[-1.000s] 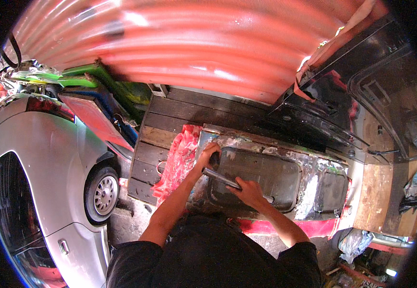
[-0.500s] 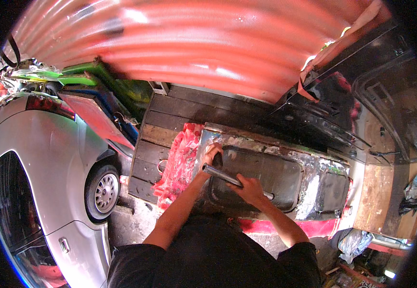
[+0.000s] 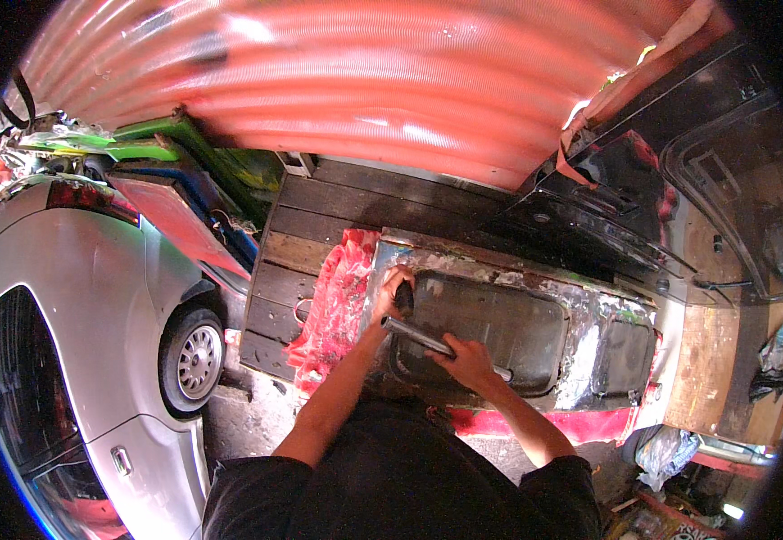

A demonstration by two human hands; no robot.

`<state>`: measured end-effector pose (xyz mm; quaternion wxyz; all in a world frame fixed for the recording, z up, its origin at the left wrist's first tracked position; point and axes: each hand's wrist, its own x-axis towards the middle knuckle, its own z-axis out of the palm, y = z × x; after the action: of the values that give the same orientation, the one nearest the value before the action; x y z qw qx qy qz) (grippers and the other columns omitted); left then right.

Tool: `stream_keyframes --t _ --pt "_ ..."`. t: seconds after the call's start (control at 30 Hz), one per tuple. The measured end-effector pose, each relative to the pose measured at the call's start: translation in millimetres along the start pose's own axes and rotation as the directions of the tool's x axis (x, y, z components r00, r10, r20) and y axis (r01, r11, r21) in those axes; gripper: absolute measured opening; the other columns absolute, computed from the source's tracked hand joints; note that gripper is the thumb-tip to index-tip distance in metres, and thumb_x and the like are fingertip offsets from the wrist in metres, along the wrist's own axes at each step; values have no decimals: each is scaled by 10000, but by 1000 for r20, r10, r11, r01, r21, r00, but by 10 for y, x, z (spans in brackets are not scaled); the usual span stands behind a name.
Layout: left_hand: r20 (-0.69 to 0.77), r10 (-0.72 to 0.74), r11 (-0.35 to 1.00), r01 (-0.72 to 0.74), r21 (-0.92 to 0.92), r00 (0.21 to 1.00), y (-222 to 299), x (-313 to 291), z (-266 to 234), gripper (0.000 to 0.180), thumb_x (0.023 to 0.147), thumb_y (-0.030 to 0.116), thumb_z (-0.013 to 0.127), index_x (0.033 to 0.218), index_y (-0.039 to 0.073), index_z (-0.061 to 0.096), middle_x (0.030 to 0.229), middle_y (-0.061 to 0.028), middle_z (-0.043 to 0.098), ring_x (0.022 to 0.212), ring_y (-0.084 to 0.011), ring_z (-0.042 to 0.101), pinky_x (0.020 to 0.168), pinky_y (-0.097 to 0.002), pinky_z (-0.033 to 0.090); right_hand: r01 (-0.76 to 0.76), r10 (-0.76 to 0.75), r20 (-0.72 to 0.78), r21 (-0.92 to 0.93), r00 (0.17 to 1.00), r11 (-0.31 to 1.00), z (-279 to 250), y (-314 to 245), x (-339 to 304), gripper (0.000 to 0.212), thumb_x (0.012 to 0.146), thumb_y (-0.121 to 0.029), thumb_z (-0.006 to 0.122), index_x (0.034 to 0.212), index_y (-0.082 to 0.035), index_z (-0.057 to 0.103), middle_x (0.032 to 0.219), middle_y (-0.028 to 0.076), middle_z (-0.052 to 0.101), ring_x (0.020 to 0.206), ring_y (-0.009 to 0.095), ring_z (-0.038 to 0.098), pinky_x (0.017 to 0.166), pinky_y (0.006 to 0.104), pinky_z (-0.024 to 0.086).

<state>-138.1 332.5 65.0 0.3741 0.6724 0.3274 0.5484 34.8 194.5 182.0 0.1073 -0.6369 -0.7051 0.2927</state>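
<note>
My right hand (image 3: 466, 361) is wrapped round a dark grey metal tube (image 3: 420, 337), which slants across the near left part of a worn panel. The tube's lighter far end (image 3: 502, 373) sticks out past that hand. My left hand (image 3: 395, 286) grips a black, handle-like piece (image 3: 405, 297) at the panel's left end; most of it is hidden, and I cannot tell whether it joins the tube. The panel (image 3: 587, 346) has patchy paint and bare metal, with a large dark recess (image 3: 490, 324) and a smaller one at its right.
A red patterned cloth (image 3: 337, 297) lies left of the panel, over dark wooden planks (image 3: 337, 198). A silver car (image 3: 94, 270) stands at the left beside leaning panels (image 3: 189, 220). Red corrugated sheeting (image 3: 364, 81) closes the far side. A black car door (image 3: 625, 189) leans at the right.
The tube's left end has dipped slightly toward me. My left hand has turned a little, so more of the black piece shows. My right hand has barely moved.
</note>
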Motion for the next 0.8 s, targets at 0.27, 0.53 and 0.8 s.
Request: stream_keyframes --t 0.27,0.53,0.8 --pt "-157 -153 988 145 -59 976 -106 19 98 296 597 -83 581 834 72 492 809 -43 500 796 -193 507 780 -295 406 47 -49 -50 -29 998 998 -20 19 88 403 836 -478 680 914 -98 572 635 164 615 633 383 644 561 476 503" --pt "-122 -236 971 230 -57 964 8 126 43 294 653 -88 597 885 67 502 821 -60 531 787 -194 529 750 -302 432 255 -260 -199 -52 945 966 -136 -103 258 426 834 -502 662 877 -92 552 657 149 632 606 368 642 541 478 509" --pt "-133 -260 964 250 -86 956 -99 69 13 284 639 -66 620 877 52 519 830 -65 553 807 -196 558 763 -309 442 213 -238 -292 -115 926 970 -229 -19 285 412 821 -435 705 893 -59 552 674 151 618 633 368 636 545 454 478"
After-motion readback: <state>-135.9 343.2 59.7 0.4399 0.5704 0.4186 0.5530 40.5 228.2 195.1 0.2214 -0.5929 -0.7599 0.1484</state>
